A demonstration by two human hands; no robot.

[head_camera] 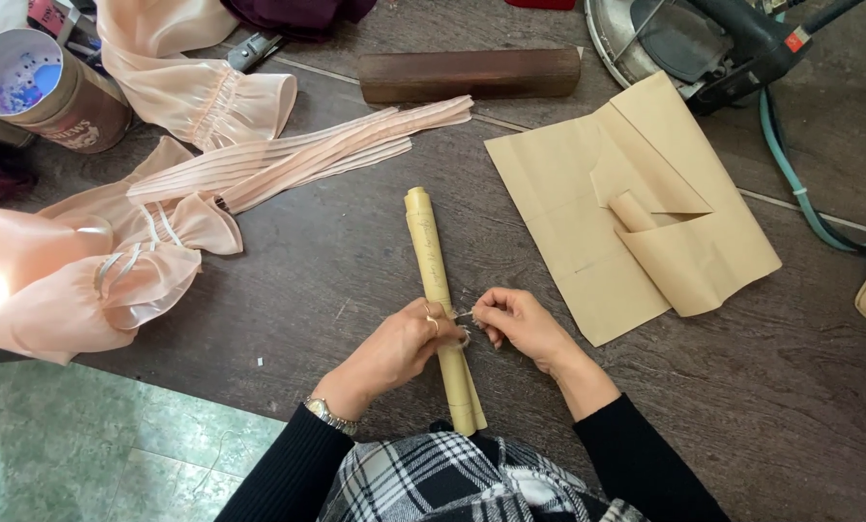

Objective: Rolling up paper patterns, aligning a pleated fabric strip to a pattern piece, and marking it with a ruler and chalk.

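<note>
A tan paper roll (431, 256) lies lengthwise on the dark wooden table (336, 261) in front of me. My left hand (404, 346) rests on the roll's lower half, fingers curled over it, with a ring and a wristwatch showing. My right hand (518, 322) is just right of the roll, its fingertips pinched on a thin string or band (466, 317) that runs to the roll at my left fingers. The band is too fine to see clearly.
Flat tan paper pattern pieces (626, 213) with a curled edge lie to the right. Peach pleated fabric (162, 213) is heaped at left. A dark wooden block (469, 73), a tin can (41, 89), an iron (713, 39) and a teal cord (800, 193) sit along the back.
</note>
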